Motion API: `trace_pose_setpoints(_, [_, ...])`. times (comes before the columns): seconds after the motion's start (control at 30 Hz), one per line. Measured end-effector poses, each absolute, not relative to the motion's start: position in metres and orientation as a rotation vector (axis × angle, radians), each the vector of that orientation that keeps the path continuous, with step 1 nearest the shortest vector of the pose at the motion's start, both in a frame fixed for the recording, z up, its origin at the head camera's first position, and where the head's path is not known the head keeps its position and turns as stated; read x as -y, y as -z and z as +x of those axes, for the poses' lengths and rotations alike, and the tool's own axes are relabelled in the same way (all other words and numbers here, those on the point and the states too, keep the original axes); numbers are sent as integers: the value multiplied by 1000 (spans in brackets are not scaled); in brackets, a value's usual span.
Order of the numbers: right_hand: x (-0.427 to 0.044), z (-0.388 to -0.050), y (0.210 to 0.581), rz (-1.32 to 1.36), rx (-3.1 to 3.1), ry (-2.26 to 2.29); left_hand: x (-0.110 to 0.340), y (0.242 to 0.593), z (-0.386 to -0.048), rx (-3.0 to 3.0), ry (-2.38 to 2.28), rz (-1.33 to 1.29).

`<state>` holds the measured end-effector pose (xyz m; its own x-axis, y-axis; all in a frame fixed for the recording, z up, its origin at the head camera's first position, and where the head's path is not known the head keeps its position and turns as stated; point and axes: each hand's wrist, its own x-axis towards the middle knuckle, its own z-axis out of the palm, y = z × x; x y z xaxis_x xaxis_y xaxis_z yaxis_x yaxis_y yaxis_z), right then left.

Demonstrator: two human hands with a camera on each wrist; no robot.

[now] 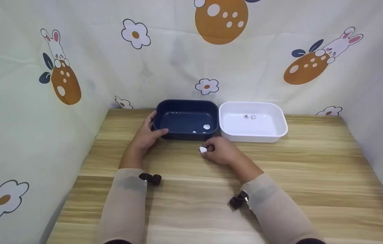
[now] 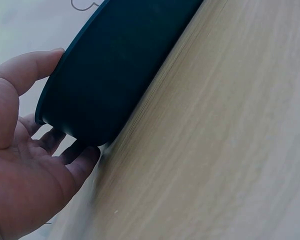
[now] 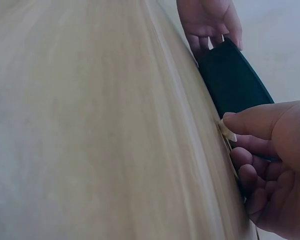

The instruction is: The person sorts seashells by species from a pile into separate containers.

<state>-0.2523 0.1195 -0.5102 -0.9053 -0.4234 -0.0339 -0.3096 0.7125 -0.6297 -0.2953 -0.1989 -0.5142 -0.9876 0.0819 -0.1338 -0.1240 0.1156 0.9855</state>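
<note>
My left hand (image 1: 146,136) grips the left end of a dark blue rectangular basin (image 1: 186,136), its thumb over the front rim. In the left wrist view, the fingers (image 2: 85,162) of that hand curl round the basin's end near the tabletop. Just in front of the basin's right corner, my right hand (image 1: 222,150) pinches a small white shell-like piece (image 1: 203,149) between thumb and fingers, low over the table. The same piece (image 3: 227,131) shows cream-coloured in the right wrist view. Inside the basin, toward its right, lies a round white piece (image 1: 206,127) with smaller white bits.
A white basin (image 1: 253,138) stands against the blue one's right side, with two small ring-like pieces (image 1: 249,117) inside. Both basins are near the back edge of the wooden table (image 1: 184,203). A patterned cloth (image 1: 164,67) hangs behind and at the sides.
</note>
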Motion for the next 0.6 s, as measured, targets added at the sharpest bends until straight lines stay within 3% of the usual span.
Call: trace_pose_setpoints(0.6, [-109, -244, 510, -721, -2713, 945, 199, 513, -294, -2260, -1945, -83])
